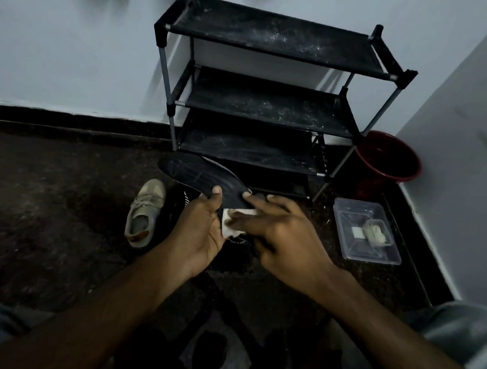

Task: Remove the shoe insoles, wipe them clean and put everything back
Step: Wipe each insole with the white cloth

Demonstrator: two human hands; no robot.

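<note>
The long black curved insole (pixel 201 174) is held in the air just in front of the bottom shelf of the black 3-tier shoe rack (pixel 268 101). It is gripped at 1 end only, so its far end juts out unsupported. If hard strokes are made with the small white wipe (pixel 236 226), the insole could be bent or levered out of the grip and dropped onto the dark speckled floor (pixel 54 204), where fresh dirt would be picked up. The wipe is small and mostly covered, so it could be bunched up or let slip between the hands. In such poor light, leftover grime could also be missed. The left hand (pixel 201 230) is closed on the insole, with its thumb laid across the upper face and the rest hidden beneath. The fingers (pixel 252 219) of the right hand (pixel 279 236) are laid nearly straight over the wipe, pressing it toward the left palm, with 1 fingertip touching the insole. Whether the thumb pinches the wipe cannot be told. The beige lace-up shoe (pixel 144 213) lies on the floor, in front of the rack and to its left.
</note>
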